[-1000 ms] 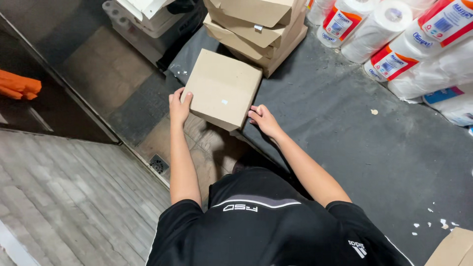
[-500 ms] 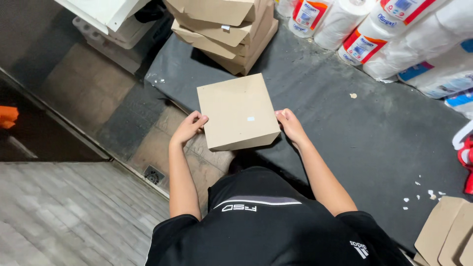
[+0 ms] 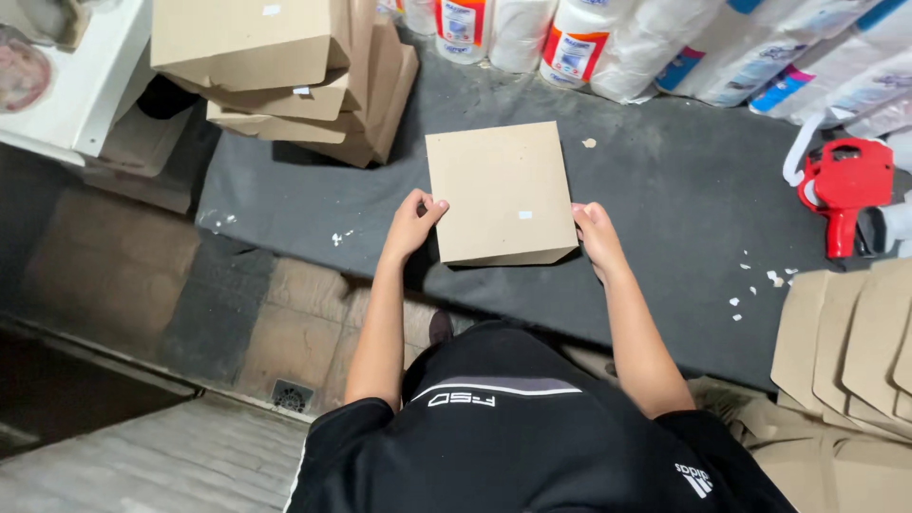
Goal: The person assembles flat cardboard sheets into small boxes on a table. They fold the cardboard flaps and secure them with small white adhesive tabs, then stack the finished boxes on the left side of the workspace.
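Flat brown cardboard box (image 3: 502, 193) pressed onto the dark felt-like counter (image 3: 684, 180), left hand (image 3: 410, 224) and right hand (image 3: 597, 232) gripping opposite edges with curled fingers. Folded and closed, matte and square. Finished boxes (image 3: 285, 76) stacked behind; unfolded blanks (image 3: 855, 342) waiting at right beside red tape gun (image 3: 844, 185).

1. A box (image 3: 502, 195) lies on the mat (image 3: 665, 190), mid-table.
2. The left hand (image 3: 410, 226) touches its left edge, the right hand (image 3: 597, 236) its right edge.
3. Stacked boxes (image 3: 285, 76) sit far left.
4. Rolls (image 3: 608, 38) line the far edge.
5. A tape gun (image 3: 844, 185) lies right.
6. Flat cardboard (image 3: 855, 342) lies near right.
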